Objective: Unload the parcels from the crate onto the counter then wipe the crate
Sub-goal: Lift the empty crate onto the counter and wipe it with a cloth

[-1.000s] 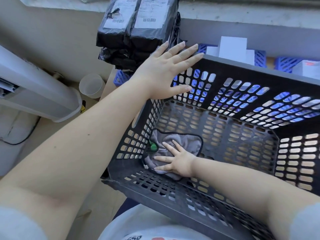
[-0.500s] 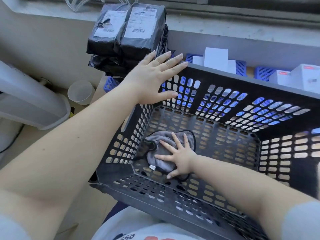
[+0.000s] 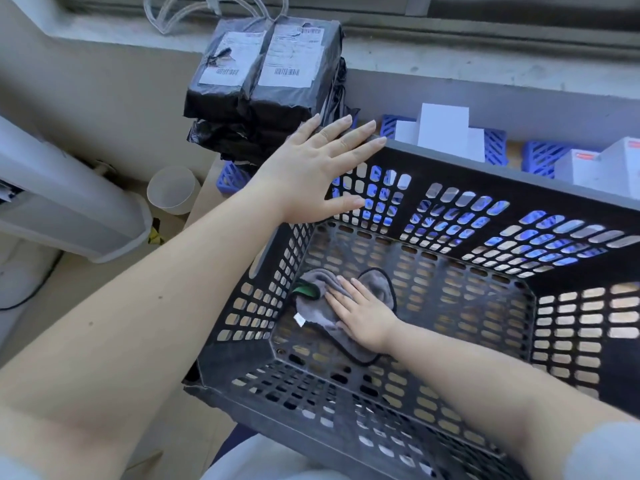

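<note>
A dark grey perforated crate point(image 3: 485, 174) fills the middle and right of the view, with no parcels inside it. My left hand point(image 3: 318, 168) lies flat with straight fingers on the crate's far left corner. Down on the crate floor, my right hand point(image 3: 363, 313) presses flat on a grey cloth point(image 3: 313, 311) with a dark edge and a green patch. A stack of black wrapped parcels point(image 3: 263, 91) with white labels stands on the counter just beyond my left hand.
White boxes point(image 3: 443, 133) and blue plastic baskets point(image 3: 540, 157) sit behind the crate's far wall. A white appliance point(image 3: 69, 209) and a clear cup point(image 3: 171, 190) are at the left. A window ledge point(image 3: 450, 64) runs along the back.
My right hand has slid the cloth a little across the crate floor near the left wall. My left hand stays on the corner. The view has tilted up slightly.
</note>
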Tool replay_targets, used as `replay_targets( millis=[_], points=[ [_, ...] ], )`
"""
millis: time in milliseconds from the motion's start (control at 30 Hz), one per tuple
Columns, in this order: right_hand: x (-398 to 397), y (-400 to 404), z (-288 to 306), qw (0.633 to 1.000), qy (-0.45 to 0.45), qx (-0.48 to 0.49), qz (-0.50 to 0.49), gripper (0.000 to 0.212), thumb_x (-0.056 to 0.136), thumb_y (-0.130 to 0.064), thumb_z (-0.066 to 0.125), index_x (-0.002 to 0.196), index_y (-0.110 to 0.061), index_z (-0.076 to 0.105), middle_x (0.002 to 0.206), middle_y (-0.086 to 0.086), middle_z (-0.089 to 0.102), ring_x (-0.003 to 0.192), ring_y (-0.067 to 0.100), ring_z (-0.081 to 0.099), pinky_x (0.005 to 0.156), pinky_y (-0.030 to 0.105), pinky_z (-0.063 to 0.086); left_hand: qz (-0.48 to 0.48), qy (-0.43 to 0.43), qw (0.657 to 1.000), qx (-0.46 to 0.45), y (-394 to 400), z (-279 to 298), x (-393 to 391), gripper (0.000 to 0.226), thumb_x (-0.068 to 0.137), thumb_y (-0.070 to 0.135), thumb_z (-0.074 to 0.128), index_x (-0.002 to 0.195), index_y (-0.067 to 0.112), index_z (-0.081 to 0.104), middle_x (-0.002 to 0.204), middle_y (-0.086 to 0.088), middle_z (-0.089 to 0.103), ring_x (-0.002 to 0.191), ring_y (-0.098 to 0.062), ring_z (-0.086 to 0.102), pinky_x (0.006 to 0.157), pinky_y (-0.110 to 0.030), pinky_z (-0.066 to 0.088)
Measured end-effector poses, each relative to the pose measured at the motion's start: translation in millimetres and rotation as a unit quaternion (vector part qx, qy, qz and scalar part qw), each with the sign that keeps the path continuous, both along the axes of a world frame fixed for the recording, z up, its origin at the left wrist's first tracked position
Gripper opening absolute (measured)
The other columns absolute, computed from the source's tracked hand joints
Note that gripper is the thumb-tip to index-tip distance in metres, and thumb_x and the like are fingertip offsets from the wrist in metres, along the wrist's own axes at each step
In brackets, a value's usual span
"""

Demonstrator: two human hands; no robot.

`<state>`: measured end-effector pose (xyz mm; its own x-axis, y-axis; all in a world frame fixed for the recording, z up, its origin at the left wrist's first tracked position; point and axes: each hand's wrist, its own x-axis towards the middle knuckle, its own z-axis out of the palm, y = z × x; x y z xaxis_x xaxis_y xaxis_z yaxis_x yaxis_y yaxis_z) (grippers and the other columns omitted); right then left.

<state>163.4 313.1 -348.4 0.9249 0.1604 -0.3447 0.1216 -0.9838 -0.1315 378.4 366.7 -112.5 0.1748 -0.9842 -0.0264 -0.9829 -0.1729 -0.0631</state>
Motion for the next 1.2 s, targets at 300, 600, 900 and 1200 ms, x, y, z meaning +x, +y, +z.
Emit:
replay_targets(
  millis=[300,600,900,1200],
  points=[
    [58.8,-39.7,21.4,0.977,0.028,-0.047,-0.205,0.092,0.084,-0.084,0.020,0.149,-0.037,-0.024,0.151,0.007,-0.037,0.140,0.040,-0.036,0.116,0.056,-0.017,0.004,0.000,1.000,-0.005,1.0,0.1,-0.2,0.079,0.091,0.074,0.024,0.157,0.038,-0.001,0.165,0.012,0.000,0.153,-0.018,0.003,0.123,-0.048,0.002],
    [45.5,-51.4,6.8,0.975,0.001,0.030,-0.222,0.054,0.105,-0.039,0.022,0.157,-0.027,0.016,0.166,-0.002,0.005,0.152,0.025,-0.008,0.121,0.046,-0.005,0.021,0.027,0.999,0.007,-2.6,3.8,-5.7,0.077,0.093,0.071,0.023,0.157,0.037,-0.001,0.165,0.010,-0.003,0.153,-0.018,-0.003,0.122,-0.050,-0.003],
    [8.2,-79.0,2.8,0.970,-0.004,0.039,-0.240,0.056,0.092,-0.030,0.030,0.128,-0.001,0.062,0.142,0.018,0.053,0.134,0.040,0.046,0.108,0.054,0.040,0.021,0.021,0.999,-0.010,-101.1,-4.2,-103.8,0.068,0.096,0.070,0.018,0.155,0.043,-0.001,0.165,0.006,-0.009,0.151,-0.026,-0.014,0.113,-0.067,-0.011],
    [-133.8,-158.6,-3.2,0.938,0.071,-0.092,-0.328,0.065,0.083,-0.026,0.028,0.131,0.007,0.056,0.138,0.025,0.054,0.142,0.045,0.031,0.115,0.055,0.027,0.022,0.023,0.998,-0.063,-116.0,-19.4,-122.4,0.062,0.093,0.072,0.014,0.150,0.054,-0.003,0.165,0.011,0.004,0.152,-0.021,-0.005,0.114,-0.063,-0.009]
  ],
)
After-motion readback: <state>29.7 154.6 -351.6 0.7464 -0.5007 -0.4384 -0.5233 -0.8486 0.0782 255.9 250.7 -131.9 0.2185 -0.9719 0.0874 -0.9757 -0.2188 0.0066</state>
